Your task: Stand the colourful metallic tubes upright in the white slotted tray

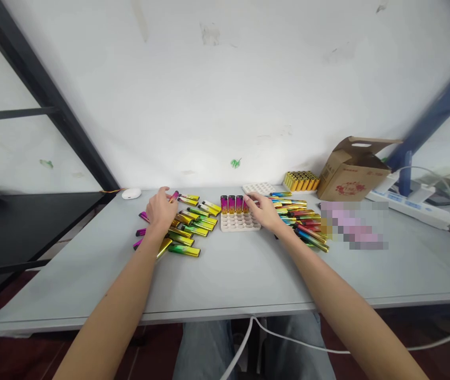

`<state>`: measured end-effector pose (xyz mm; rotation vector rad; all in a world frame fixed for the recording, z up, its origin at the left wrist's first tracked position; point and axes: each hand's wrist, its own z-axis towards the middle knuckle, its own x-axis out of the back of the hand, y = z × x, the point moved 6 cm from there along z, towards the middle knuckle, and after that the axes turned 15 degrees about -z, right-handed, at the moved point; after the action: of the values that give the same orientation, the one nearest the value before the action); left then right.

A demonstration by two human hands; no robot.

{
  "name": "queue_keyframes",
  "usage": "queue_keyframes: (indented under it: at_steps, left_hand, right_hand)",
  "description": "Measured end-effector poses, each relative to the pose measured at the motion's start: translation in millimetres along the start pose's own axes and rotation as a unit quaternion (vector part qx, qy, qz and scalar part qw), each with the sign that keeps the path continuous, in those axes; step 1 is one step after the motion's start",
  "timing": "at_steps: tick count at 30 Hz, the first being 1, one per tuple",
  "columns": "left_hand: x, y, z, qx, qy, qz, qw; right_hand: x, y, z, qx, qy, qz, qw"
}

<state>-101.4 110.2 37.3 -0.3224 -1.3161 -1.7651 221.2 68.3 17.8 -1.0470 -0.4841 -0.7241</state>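
Note:
My left hand (161, 211) rests on a pile of loose coloured lighters (193, 224) left of centre and grips a pink-tipped lighter (174, 197) by its end. A white slotted tray (240, 222) sits mid-table with three pink-and-gold lighters (232, 203) standing upright in its back row. My right hand (265, 211) is at the tray's right end, fingers closed on a lighter standing beside those three. Another heap of lighters (302, 220) lies just right of that hand.
A second white tray (259, 188) and a block of gold lighters (301, 181) stand at the back. An open cardboard box (352, 170) sits at the right, with a white power strip (411, 208) and cables beyond. A small white round object (131, 193) lies at the back left.

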Motion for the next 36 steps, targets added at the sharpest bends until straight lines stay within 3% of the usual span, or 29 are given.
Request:
queue_keyframes:
  at_steps: [2, 5, 7, 9, 15, 19, 23, 28, 36]
  left_hand:
    - [2.2, 6.8, -0.2, -0.037, 0.023, -0.044, 0.998]
    - [5.2, 27.4, -7.7, -0.115, 0.042, -0.123, 0.985]
    - [8.6, 48.0, -20.3, -0.191, 0.061, -0.169, 0.965]
    - [10.9, 69.2, -37.8, -0.264, 0.078, -0.199, 0.941]
    - [5.8, 113.0, -94.6, -0.452, 0.091, -0.233, 0.856]
    - [-2.0, 123.7, -116.2, -0.521, 0.052, -0.226, 0.821]
    - [-5.6, 127.9, -120.3, -0.533, 0.023, -0.198, 0.822]
    - [-9.5, 121.4, -102.7, -0.450, -0.012, -0.178, 0.875]
    - [-20.5, 107.4, -86.9, -0.354, -0.053, -0.154, 0.921]
  right_hand:
    - [2.7, 0.0, -0.7, -0.009, 0.019, 0.018, 1.000]
    - [19.1, -10.8, -4.3, 0.016, 0.111, 0.028, 0.993]
    - [33.1, -24.0, -9.5, 0.049, 0.182, 0.034, 0.981]
    - [40.2, -35.1, -13.6, 0.055, 0.202, 0.057, 0.976]
    - [14.0, -57.2, -16.4, 0.041, 0.020, 0.179, 0.983]
    - [-0.6, -61.7, -16.7, 0.024, -0.017, 0.246, 0.969]
    - [-6.2, -57.6, -14.2, -0.041, -0.010, 0.323, 0.945]
    - [-0.9, -40.7, -8.7, -0.137, 0.020, 0.411, 0.901]
    - [17.1, -35.5, -6.0, -0.140, -0.013, 0.467, 0.873]
